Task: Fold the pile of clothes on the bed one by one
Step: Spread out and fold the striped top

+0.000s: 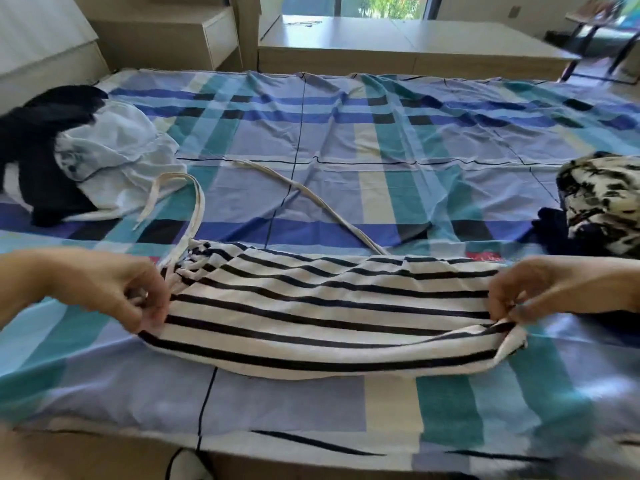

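Across the blue plaid bed (pixel 346 133), at 6 o'clock near its front edge, lies a black-and-white striped top (pixel 329 313) with long white straps (pixel 311 192) trailing toward 11: soft, light and limp, I judge, so best taken at its side edges. Left hand (pixel 114 289) and right hand (pixel 540 289) pinch those edges, fingers (pixel 154 315) curled on cloth. Rumpled clothes (pixel 104 157) sit at 9 o'clock, a blotchy patterned garment (pixel 602 202) at 3.

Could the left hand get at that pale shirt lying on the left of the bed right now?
Probably, but not right away. The left hand is pinching the striped top. The pale shirt lies farther back on the same side, with only bedsheet and a loose strap between.
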`<move>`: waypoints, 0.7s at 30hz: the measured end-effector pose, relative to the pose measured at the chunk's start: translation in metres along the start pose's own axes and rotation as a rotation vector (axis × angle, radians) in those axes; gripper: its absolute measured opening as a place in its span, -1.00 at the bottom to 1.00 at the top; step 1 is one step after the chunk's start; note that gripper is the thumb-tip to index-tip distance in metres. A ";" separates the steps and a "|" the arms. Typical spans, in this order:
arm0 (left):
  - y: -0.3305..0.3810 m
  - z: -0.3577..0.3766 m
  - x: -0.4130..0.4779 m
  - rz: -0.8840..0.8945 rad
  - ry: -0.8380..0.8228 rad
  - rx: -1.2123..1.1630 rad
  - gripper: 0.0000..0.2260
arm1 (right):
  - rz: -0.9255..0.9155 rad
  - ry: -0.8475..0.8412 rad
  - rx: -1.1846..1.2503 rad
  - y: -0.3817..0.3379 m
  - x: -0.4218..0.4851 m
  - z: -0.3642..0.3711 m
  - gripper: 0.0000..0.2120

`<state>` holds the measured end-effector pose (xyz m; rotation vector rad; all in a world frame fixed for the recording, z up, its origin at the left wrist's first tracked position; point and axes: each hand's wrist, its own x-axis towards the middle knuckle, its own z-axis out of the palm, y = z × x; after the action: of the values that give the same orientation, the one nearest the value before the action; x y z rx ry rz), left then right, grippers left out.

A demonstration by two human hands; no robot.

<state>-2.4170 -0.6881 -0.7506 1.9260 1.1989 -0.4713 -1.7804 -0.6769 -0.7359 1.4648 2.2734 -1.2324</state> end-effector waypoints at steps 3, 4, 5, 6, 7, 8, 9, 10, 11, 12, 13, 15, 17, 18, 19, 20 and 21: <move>0.034 -0.010 0.008 0.057 0.486 -0.019 -0.80 | -0.143 0.423 0.186 -0.015 0.010 0.000 -0.92; 0.048 -0.013 0.014 0.049 0.683 -0.037 -0.79 | -0.180 0.582 0.243 -0.022 0.017 0.002 -0.85; 0.059 -0.014 0.023 0.068 0.822 -0.063 -0.84 | -0.186 0.687 0.267 -0.029 0.026 0.005 -0.79; 0.071 -0.014 0.032 0.082 0.912 -0.077 -0.90 | -0.153 0.733 0.244 -0.034 0.035 0.011 -0.75; 0.077 -0.012 0.045 0.085 0.953 -0.061 -0.91 | -0.097 0.709 0.166 -0.039 0.044 0.017 -0.70; 0.084 -0.010 0.057 0.056 0.944 -0.029 -0.85 | -0.010 0.633 0.046 -0.041 0.053 0.024 -0.61; 0.087 -0.009 0.068 0.007 0.897 0.006 -0.74 | 0.082 0.539 -0.070 -0.042 0.058 0.029 -0.54; 0.087 -0.007 0.078 -0.053 0.829 0.038 -0.66 | 0.158 0.456 -0.163 -0.042 0.061 0.033 -0.52; 0.085 -0.005 0.086 -0.121 0.746 0.070 -0.62 | 0.198 0.399 -0.212 -0.040 0.062 0.033 -0.53; 0.083 -0.003 0.091 -0.177 0.663 0.111 -0.59 | 0.211 0.363 -0.222 -0.039 0.061 0.030 -0.57; 0.080 -0.001 0.095 -0.224 0.593 0.145 -0.57 | 0.208 0.335 -0.208 -0.037 0.058 0.026 -0.61; 0.074 -0.001 0.100 -0.240 0.560 0.180 -0.49 | 0.189 0.296 -0.128 -0.036 0.052 0.017 -0.70; 0.067 -0.008 0.100 -0.197 0.664 0.199 -0.42 | 0.158 0.350 -0.032 -0.035 0.047 0.013 -0.77; 0.062 -0.014 0.100 -0.178 0.722 0.202 -0.41 | 0.146 0.421 0.013 -0.033 0.047 0.012 -0.79; 0.059 -0.019 0.099 -0.170 0.770 0.193 -0.40 | 0.140 0.495 0.058 -0.031 0.048 0.013 -0.79; 0.056 -0.021 0.099 -0.178 0.793 0.193 -0.39 | 0.136 0.547 0.100 -0.028 0.050 0.013 -0.77; 0.055 -0.020 0.101 -0.223 0.785 0.241 -0.38 | 0.140 0.568 0.137 -0.024 0.051 0.013 -0.74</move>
<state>-2.3231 -0.6270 -0.7813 2.2805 1.9350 0.0645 -1.8297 -0.6560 -0.7585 2.2173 2.3802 -1.0442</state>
